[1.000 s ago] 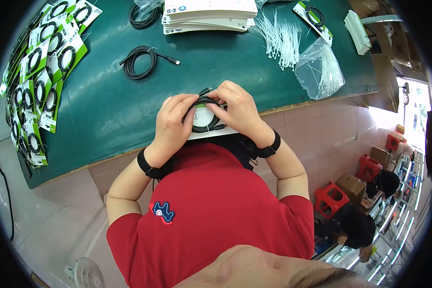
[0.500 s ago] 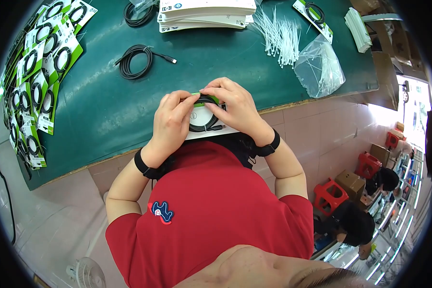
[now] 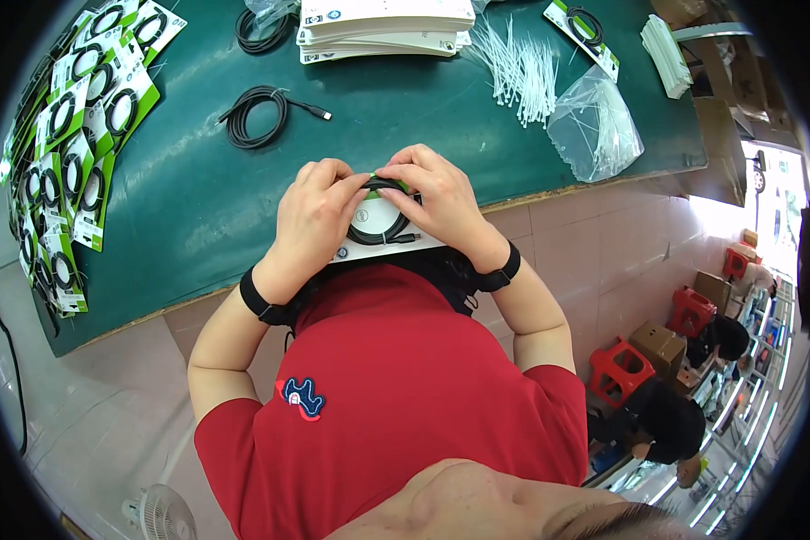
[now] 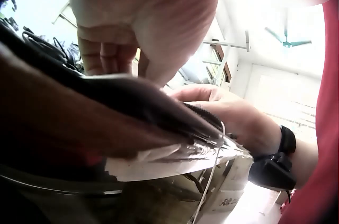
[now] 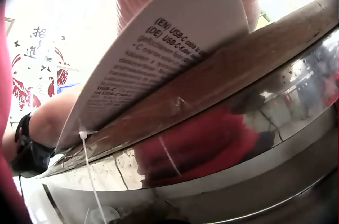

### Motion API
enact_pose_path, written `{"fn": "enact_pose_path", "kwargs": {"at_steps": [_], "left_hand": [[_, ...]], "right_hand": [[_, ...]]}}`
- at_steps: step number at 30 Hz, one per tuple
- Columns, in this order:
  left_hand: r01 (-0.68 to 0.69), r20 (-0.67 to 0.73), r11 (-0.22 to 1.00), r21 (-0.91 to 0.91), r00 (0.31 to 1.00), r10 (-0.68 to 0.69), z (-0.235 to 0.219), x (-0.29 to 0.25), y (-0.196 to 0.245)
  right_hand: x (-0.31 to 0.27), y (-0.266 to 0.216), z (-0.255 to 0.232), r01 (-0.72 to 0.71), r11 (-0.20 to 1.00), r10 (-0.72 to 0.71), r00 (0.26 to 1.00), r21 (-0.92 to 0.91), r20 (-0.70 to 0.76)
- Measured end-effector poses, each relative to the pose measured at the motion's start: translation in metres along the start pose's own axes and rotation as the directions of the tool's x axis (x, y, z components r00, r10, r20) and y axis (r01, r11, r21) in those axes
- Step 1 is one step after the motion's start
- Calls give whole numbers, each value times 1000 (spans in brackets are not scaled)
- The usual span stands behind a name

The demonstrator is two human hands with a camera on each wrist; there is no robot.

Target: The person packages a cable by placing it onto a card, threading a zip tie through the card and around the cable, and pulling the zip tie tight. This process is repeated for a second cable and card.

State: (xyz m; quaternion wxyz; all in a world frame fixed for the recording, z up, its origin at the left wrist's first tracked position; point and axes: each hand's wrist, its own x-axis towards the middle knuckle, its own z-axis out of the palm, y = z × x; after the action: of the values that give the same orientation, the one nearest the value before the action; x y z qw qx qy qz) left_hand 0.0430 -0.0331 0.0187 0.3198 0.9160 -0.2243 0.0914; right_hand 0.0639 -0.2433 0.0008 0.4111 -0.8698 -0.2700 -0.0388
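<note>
A coiled black cable (image 3: 391, 229) lies against a white and green card (image 3: 362, 250) at the table's front edge, bound near its bottom by a tie. The left hand (image 3: 319, 216) pinches the coil's upper left part and the card's top with thumb and fingers. From the other side the right hand (image 3: 439, 196) pinches the upper right part, its fingertips close to the left ones. In the right wrist view the printed back of the card (image 5: 153, 59) shows, and a white tie tail (image 5: 91, 173) hangs from it. Fingers hide the coil's top.
Carded cables (image 3: 67, 171) cover the table's left end. A loose coil (image 3: 259, 117) lies behind the left hand. Farther back are a card stack (image 3: 382, 27), white ties (image 3: 520, 72), a plastic bag (image 3: 596, 126) and another carded cable (image 3: 585, 31).
The left hand has shifted slightly left along the coil's top. The cable end that stuck up between the hands a second ago no longer shows. The right hand keeps its hold.
</note>
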Motion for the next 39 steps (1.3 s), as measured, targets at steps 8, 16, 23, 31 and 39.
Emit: {"fn": "enact_pose_path", "kwargs": {"at_steps": [8, 16, 23, 31, 39], "left_hand": [[-7, 62, 999, -32, 998, 9, -3, -2, 2], [-192, 47, 940, 281, 981, 186, 4, -7, 9], [-178, 52, 958, 223, 984, 171, 3, -9, 6], [-26, 85, 997, -66, 996, 32, -5, -4, -1], [67, 105, 935, -347, 994, -33, -14, -9, -15]], "right_hand": [[-6, 0, -3, 33, 999, -33, 999, -16, -9], [-7, 0, -3, 66, 997, -66, 998, -34, -16], [-36, -8, -43, -267, 955, 263, 964, -133, -41], [-82, -11, -55, -727, 668, 687, 685, 161, 244], [-83, -4, -46, -563, 398, 554, 777, 724, 299]]}}
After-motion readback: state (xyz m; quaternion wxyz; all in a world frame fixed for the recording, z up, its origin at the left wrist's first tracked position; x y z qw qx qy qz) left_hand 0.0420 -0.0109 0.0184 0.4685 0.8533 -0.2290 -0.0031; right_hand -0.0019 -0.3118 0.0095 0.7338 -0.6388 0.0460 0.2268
